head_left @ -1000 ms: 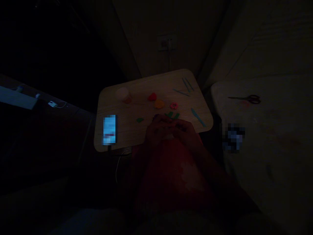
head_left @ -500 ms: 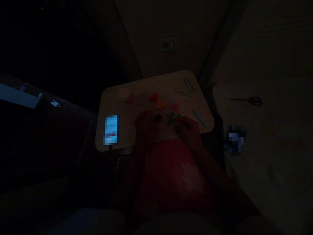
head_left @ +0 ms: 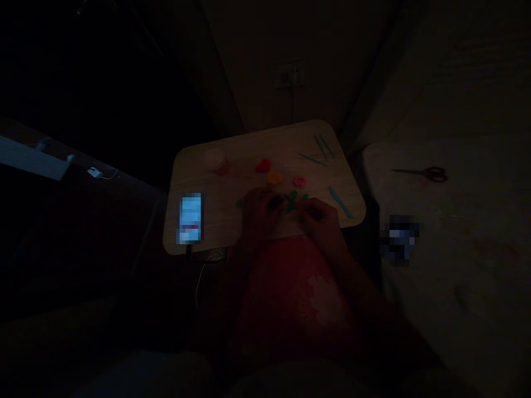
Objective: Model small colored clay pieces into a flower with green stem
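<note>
In very dim light, my left hand is low over the small table, its fingers beside or on a dark lump; whether they grip it is too dark to tell. My right hand is closed, fingertips pinched together at the right edge of some green pieces. What it pinches, if anything, is hidden. Just beyond the hands lie a red lump, an orange lump and a pink ring-like piece. A bit of green shows left of my left hand.
On the light wooden tabletop are a lit phone, a pale round tub, thin teal sticks and a teal plastic knife. Scissors lie on the pale surface to the right. A wall socket is behind.
My left hand has moved right, up to the dark lump, uncovering a green bit on its left. My right hand stays nearly in place. The view has shifted slightly.
</note>
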`<act>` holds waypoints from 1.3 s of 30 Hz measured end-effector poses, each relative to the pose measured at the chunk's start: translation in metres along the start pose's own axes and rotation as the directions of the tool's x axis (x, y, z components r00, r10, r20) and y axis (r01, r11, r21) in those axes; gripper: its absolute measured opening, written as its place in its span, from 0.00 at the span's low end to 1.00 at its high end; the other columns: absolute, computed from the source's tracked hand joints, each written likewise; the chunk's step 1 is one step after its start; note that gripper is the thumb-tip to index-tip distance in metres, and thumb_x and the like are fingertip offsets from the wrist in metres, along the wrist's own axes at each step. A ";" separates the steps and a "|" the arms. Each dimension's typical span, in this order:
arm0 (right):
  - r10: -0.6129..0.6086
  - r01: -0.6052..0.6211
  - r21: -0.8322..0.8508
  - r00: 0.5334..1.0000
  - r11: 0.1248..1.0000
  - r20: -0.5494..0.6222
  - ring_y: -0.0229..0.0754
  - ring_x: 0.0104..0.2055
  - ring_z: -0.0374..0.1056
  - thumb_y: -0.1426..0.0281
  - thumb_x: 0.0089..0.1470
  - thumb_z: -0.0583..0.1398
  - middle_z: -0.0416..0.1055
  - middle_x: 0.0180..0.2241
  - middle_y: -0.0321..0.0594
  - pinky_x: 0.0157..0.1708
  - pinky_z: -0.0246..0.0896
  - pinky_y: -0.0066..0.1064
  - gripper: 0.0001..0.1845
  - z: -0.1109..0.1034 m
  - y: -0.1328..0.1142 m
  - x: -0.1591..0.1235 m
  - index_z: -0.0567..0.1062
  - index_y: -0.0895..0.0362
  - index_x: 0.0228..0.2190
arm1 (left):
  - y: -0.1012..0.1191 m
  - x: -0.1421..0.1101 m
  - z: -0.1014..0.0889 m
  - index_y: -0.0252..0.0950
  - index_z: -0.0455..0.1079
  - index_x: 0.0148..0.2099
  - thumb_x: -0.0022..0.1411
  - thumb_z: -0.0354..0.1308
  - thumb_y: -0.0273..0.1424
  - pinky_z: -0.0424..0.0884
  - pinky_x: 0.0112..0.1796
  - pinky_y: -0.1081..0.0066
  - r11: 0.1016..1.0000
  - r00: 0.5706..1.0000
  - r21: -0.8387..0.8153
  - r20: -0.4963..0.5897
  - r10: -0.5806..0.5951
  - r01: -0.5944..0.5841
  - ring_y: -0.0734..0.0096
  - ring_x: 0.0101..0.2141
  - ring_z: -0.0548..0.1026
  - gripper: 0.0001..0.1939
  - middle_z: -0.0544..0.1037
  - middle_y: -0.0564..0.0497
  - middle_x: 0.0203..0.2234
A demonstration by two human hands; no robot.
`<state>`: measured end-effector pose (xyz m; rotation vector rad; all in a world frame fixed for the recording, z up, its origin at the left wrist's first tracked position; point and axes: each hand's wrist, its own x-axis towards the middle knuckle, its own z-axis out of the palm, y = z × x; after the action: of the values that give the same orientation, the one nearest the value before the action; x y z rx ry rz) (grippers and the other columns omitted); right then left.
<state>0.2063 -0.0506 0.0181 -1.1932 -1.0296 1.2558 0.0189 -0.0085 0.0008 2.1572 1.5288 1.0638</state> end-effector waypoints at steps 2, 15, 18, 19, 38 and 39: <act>0.015 -0.015 0.004 1.000 1.000 -0.005 0.37 0.26 0.69 0.64 0.51 0.68 0.78 0.29 0.36 0.25 0.65 0.28 0.09 -0.001 0.001 0.000 0.81 0.54 0.34 | 0.003 0.002 0.000 0.38 0.79 0.46 0.65 0.67 0.36 0.69 0.54 0.54 0.994 1.000 -0.106 0.024 0.017 -0.014 0.53 0.48 0.75 0.10 0.80 0.43 0.45; -0.318 0.311 -0.307 0.948 0.900 0.027 0.44 0.40 0.78 0.67 0.62 0.63 0.81 0.41 0.42 0.38 0.74 0.34 0.09 -0.007 -0.007 -0.008 0.83 0.51 0.41 | 0.025 -0.009 -0.006 0.39 0.80 0.50 0.61 0.72 0.33 0.76 0.48 0.65 0.772 0.999 -0.635 0.004 0.034 -0.024 0.64 0.46 0.79 0.14 0.81 0.45 0.45; -0.359 0.345 -0.321 0.933 0.882 0.016 0.45 0.41 0.79 0.67 0.61 0.64 0.83 0.43 0.41 0.40 0.76 0.36 0.11 -0.007 -0.007 -0.009 0.82 0.51 0.45 | 0.025 -0.010 -0.005 0.40 0.79 0.52 0.61 0.72 0.33 0.76 0.47 0.66 0.748 1.000 -0.664 0.013 -0.001 0.009 0.65 0.45 0.79 0.17 0.81 0.47 0.45; -0.369 0.354 -0.330 0.929 0.875 0.018 0.44 0.40 0.80 0.67 0.60 0.65 0.83 0.43 0.41 0.39 0.76 0.35 0.11 -0.008 -0.008 -0.009 0.82 0.51 0.45 | 0.025 -0.010 -0.006 0.40 0.79 0.51 0.61 0.72 0.33 0.76 0.46 0.67 0.739 1.000 -0.673 0.016 -0.011 0.019 0.65 0.45 0.79 0.16 0.81 0.47 0.45; -0.468 0.474 -0.473 0.873 0.743 0.140 0.42 0.34 0.77 0.70 0.63 0.62 0.82 0.36 0.41 0.35 0.73 0.33 0.07 -0.006 -0.017 -0.010 0.82 0.53 0.38 | 0.026 -0.012 -0.011 0.39 0.79 0.50 0.61 0.72 0.36 0.75 0.47 0.65 0.791 0.999 -0.612 0.025 0.025 -0.005 0.63 0.45 0.79 0.16 0.81 0.46 0.44; -0.461 0.472 -0.463 0.876 0.750 0.145 0.42 0.35 0.77 0.70 0.63 0.62 0.82 0.36 0.41 0.35 0.73 0.33 0.06 -0.007 -0.017 -0.010 0.82 0.53 0.38 | 0.026 -0.012 -0.012 0.39 0.79 0.50 0.61 0.72 0.36 0.75 0.47 0.64 0.789 0.999 -0.615 0.028 0.029 -0.006 0.63 0.45 0.79 0.16 0.81 0.46 0.44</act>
<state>0.2142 -0.0601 0.0343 -1.1817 -1.6122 0.6217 0.0264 -0.0315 0.0196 1.7109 0.9478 1.2974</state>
